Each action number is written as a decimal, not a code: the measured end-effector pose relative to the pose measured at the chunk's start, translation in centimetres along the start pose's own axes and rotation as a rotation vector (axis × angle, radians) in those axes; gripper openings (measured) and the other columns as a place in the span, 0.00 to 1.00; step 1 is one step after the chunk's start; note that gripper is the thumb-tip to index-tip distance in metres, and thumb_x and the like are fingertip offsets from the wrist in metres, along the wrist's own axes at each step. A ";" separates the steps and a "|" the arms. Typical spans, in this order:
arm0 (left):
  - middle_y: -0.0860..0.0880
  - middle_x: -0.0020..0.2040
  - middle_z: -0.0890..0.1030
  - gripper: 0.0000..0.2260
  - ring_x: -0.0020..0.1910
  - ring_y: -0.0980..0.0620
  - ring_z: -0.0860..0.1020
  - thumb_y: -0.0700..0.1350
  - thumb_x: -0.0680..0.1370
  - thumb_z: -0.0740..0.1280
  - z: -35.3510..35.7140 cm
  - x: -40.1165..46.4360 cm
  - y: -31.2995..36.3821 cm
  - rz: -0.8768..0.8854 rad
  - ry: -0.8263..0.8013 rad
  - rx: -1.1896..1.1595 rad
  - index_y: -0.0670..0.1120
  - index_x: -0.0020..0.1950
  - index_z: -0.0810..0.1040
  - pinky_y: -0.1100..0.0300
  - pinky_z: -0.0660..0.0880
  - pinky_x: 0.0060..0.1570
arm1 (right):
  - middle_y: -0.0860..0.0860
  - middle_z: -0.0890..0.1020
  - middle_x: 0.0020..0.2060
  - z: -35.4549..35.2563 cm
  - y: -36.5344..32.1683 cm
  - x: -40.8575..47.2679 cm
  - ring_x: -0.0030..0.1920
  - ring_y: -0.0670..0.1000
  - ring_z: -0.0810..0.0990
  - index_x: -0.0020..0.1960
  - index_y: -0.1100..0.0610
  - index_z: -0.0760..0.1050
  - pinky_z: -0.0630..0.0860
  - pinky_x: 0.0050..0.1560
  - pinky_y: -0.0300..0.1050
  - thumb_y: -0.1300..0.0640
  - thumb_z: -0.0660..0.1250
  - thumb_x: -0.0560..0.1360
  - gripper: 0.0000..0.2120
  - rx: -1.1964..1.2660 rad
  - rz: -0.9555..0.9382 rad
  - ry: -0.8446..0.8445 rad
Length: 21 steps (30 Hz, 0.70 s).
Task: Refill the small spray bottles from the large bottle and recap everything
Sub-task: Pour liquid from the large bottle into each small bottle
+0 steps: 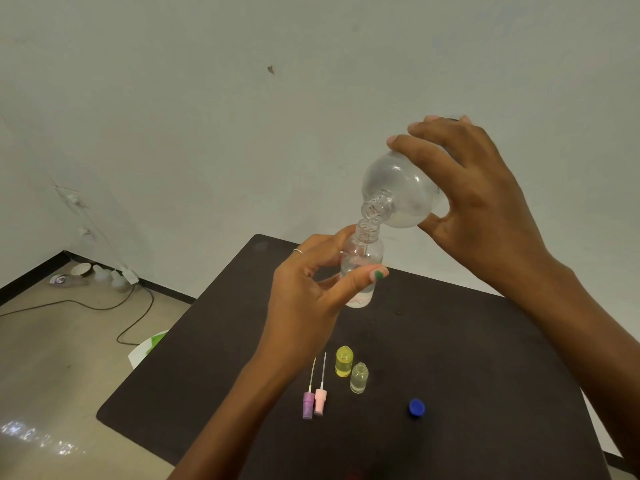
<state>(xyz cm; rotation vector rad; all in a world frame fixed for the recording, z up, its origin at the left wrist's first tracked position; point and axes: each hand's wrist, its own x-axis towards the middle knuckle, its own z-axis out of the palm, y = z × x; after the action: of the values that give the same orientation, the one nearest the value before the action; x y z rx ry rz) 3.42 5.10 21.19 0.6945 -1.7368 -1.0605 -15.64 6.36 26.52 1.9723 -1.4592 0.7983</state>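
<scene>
A dark brown table (467, 358) stands in the corner of a room with pale walls and a beige floor, where a black cable (104, 306) trails toward some clutter by the skirting. Above the table's far part, the person's right hand (485, 199) grips the large clear bottle (398, 188) around its body, tipped so that its threaded, uncapped mouth points down and left. That mouth meets the open neck of a small clear spray bottle (362, 268), which the left hand (311, 292) holds upright between curled fingers and thumb; a thin ring shows on one finger and green polish on the thumbnail. A little clear liquid sits at the small bottle's base. Lower on the table, a small yellow bottle (344, 361) and a small clear bottle (359, 377) stand uncapped, just beside each other. To their left lie two spray pump heads with dip tubes, one purple (308, 405) and one pink (319, 402), touching side by side. A blue cap (416, 407) rests apart to the right.
</scene>
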 end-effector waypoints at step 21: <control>0.54 0.50 0.80 0.16 0.52 0.64 0.76 0.49 0.70 0.68 0.2 0.1 0.0 -0.010 -0.013 0.007 0.53 0.57 0.76 0.78 0.71 0.45 | 0.61 0.74 0.62 -0.2 0.2 -0.2 0.65 0.62 0.71 0.66 0.59 0.70 0.62 0.70 0.57 0.63 0.76 0.66 0.30 -0.001 -0.006 0.008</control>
<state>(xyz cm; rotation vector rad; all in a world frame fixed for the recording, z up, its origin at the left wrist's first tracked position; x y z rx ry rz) 3.23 5.11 21.21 0.7027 -1.7506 -1.0679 -15.90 6.56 26.56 1.9697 -1.4480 0.8012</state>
